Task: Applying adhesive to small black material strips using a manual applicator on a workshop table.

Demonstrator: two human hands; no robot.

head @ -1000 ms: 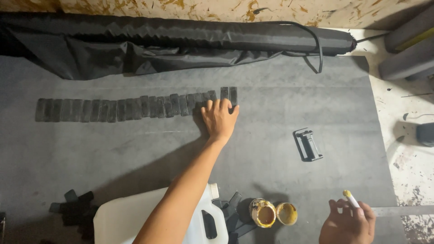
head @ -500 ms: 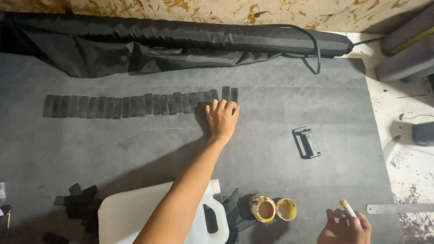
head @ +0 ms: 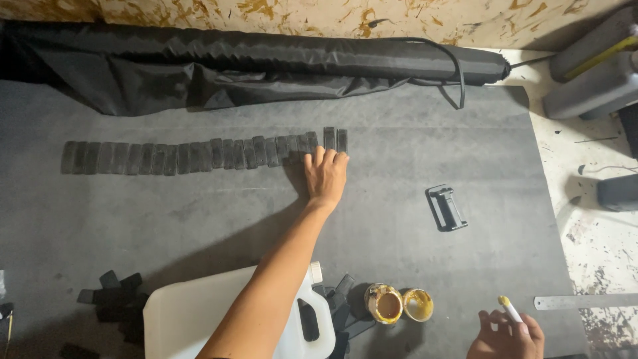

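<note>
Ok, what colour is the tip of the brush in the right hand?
Yellow: the brush tip shows in the head view, held by the right hand.

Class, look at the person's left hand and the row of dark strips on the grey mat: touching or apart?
Touching. The head view shows the left hand with fingertips laid on the right end of the row of dark strips.

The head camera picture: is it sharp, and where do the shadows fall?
Head view: sharp, no glare; left hand on the strip row; its arm's soft shadow falls leftward on the grey mat; the jug looks bright; the black bag is dim.
</note>
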